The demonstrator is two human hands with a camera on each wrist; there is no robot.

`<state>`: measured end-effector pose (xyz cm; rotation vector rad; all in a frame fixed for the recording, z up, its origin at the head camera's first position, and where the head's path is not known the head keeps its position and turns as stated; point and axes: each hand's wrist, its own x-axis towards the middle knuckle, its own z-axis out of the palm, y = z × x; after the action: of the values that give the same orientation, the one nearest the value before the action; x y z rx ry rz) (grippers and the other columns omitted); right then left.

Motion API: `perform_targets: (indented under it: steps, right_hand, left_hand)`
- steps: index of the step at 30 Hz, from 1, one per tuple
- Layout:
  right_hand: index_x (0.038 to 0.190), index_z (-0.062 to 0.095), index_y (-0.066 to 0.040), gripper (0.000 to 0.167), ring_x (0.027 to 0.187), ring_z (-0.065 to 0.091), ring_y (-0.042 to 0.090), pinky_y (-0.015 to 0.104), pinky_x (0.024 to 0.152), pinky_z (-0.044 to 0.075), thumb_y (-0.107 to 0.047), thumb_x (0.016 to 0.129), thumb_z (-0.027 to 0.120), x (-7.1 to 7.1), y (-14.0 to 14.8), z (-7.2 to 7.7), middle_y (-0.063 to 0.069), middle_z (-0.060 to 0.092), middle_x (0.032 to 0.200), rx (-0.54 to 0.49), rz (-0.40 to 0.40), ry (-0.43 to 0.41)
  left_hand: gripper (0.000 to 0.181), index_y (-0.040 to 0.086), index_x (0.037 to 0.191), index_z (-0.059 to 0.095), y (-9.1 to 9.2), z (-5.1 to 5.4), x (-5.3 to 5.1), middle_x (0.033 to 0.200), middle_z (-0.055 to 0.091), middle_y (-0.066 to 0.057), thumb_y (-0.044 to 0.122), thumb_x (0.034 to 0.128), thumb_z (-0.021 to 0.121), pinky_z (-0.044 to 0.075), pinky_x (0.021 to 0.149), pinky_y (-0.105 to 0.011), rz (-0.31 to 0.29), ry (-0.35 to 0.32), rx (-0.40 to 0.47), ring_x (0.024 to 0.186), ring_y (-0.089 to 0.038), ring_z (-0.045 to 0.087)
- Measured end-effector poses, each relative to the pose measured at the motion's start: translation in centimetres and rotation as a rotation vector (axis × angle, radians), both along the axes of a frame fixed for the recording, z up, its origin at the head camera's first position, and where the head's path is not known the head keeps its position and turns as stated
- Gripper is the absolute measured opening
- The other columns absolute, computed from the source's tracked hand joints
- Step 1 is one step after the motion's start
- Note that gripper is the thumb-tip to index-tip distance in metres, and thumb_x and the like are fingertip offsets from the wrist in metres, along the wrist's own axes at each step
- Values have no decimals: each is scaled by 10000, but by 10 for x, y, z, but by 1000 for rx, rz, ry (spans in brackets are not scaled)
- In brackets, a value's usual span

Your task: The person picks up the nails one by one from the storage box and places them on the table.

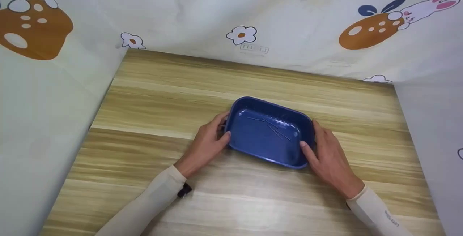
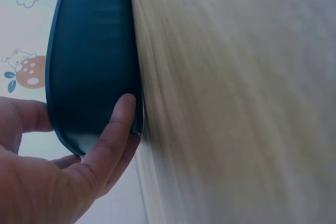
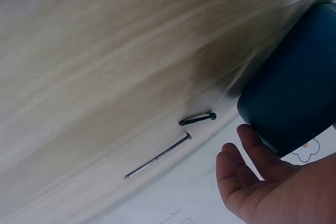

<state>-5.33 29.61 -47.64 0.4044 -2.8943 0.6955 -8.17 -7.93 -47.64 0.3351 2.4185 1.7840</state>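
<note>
Hands [image 1: 204, 142] [image 1: 330, 158] on blue tray [image 1: 251, 140], well inside table edges [image 1: 253, 68]

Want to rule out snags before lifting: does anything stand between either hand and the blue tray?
Nothing visible does: the left hand touches the blue tray at one end, the right hand at the other. In the right wrist view, a nail and a dark piece lie on the table nearby, not between hand and tray.

1 tray [image 1: 253, 134] | 2 hands [image 1: 205, 140] [image 1: 331, 160] | 4 rods [image 1: 275, 132] inside | 1 nail [image 3: 157, 156] | 1 pin [image 3: 197, 119]
</note>
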Motion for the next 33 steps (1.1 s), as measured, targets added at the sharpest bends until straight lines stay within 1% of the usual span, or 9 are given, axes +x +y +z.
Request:
perform_targets:
  steps: [3, 9, 13, 17, 19, 24, 26, 30, 33]
  right_hand:
    - [1669, 351, 65, 733, 1180, 607, 482, 667, 1050, 487, -262, 1095, 667, 0, 0, 0, 355, 588, 1387, 3, -7, -12]
    - [1678, 348, 56, 723, 1159, 608, 457, 640, 1030, 506, -242, 1094, 654, 0, -1, 0, 343, 598, 1375, -7, -24, -33]
    - [1685, 337, 49, 722, 1161, 603, 453, 636, 1027, 510, -250, 1103, 642, 0, -2, -1, 338, 593, 1377, -13, -29, -58]
    - [1705, 308, 22, 732, 1225, 594, 470, 661, 1069, 496, -276, 1116, 626, 2, -2, 0, 342, 565, 1432, -19, -43, -94]
    - [1711, 295, 15, 737, 1253, 587, 476, 672, 1090, 486, -289, 1122, 616, 2, -3, 1, 343, 553, 1454, -22, -45, -108]
    - [1712, 293, 14, 735, 1265, 584, 479, 675, 1093, 483, -304, 1128, 604, 2, -3, 1, 346, 552, 1454, -25, -47, -109]
    - [1707, 303, 19, 731, 1259, 587, 478, 672, 1084, 487, -296, 1124, 611, 1, -3, 0, 349, 557, 1443, -26, -47, -97]
    - [1681, 347, 44, 719, 1175, 606, 463, 640, 1033, 507, -247, 1098, 652, 0, -2, -2, 344, 597, 1352, -36, -32, -41]
    - [1665, 368, 60, 711, 1151, 613, 462, 629, 1017, 510, -220, 1084, 667, 0, -2, -3, 344, 612, 1321, -44, -22, -12]
  left_hand:
    - [625, 54, 1640, 487, 0, 1, 0, 1500, 656, -180, 10, 1040, 656, 602, 997, -460, -5, 3, 4, 1304, -316, 677]
    - [608, 54, 1628, 507, -1, 2, -2, 1501, 661, -166, 31, 1042, 666, 561, 1092, -484, 4, 6, -22, 1329, -313, 667]
    - [567, 40, 1594, 550, -3, 8, -4, 1478, 680, -139, 45, 1042, 679, 527, 1146, -476, 21, 16, -41, 1325, -288, 669]
    - [541, 23, 1571, 572, -3, 14, -5, 1464, 683, -147, 52, 1042, 681, 561, 1107, -470, 14, 33, -43, 1307, -295, 671]
    - [535, 17, 1563, 580, -3, 16, -4, 1456, 685, -157, 51, 1039, 684, 571, 1089, -484, 14, 51, -57, 1297, -312, 670]
    - [513, -2, 1534, 601, -2, 20, -2, 1442, 691, -171, 60, 1035, 703, 534, 1119, -513, 27, 117, -132, 1290, -355, 670]
    - [506, -3, 1526, 607, -1, 23, -2, 1460, 682, -170, 75, 1037, 710, 503, 1155, -514, 32, 144, -172, 1331, -358, 649]
    - [482, 2, 1495, 635, 3, 30, -1, 1479, 672, -168, 99, 1031, 724, 463, 1202, -503, 40, 204, -244, 1400, -349, 607]
    - [467, 7, 1479, 647, 7, 34, -2, 1487, 666, -167, 108, 1030, 728, 462, 1209, -491, 30, 230, -266, 1415, -339, 598]
